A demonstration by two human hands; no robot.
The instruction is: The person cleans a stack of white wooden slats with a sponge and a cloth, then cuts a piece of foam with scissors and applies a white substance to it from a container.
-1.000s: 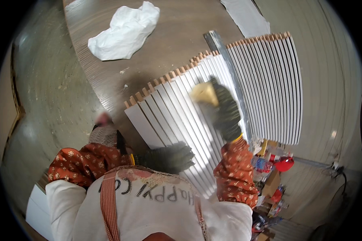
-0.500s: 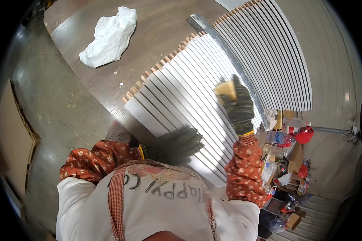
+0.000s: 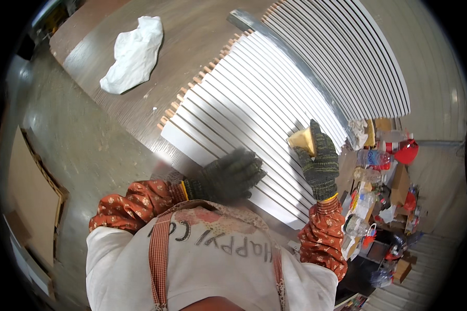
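Observation:
My right hand (image 3: 320, 165), in a dark striped knit glove, grips a yellow sponge-like block (image 3: 302, 141). The block rests on a row of white slats (image 3: 233, 98) laid side by side on the table. Wooden dowel-like ends (image 3: 197, 80) stick out along the slats' far-left edge. My left hand (image 3: 228, 175), gloved the same way, lies flat with fingers stretched over the near end of the slats and holds nothing. Beyond the row runs a grey metal bar (image 3: 296, 62), with a second set of white slats (image 3: 342, 46) on its other side.
A crumpled white cloth (image 3: 135, 54) lies on the brown table (image 3: 187, 31) at far left. Bottles, a red container (image 3: 406, 151) and cardboard boxes crowd the right side. Flat cardboard sheets (image 3: 36, 192) stand on the floor (image 3: 83, 129) at left.
My right hand has drawn the yellow block toward me across the slats, away from the grey bar. My left hand stays on about the same spot. The whole view has shifted slightly.

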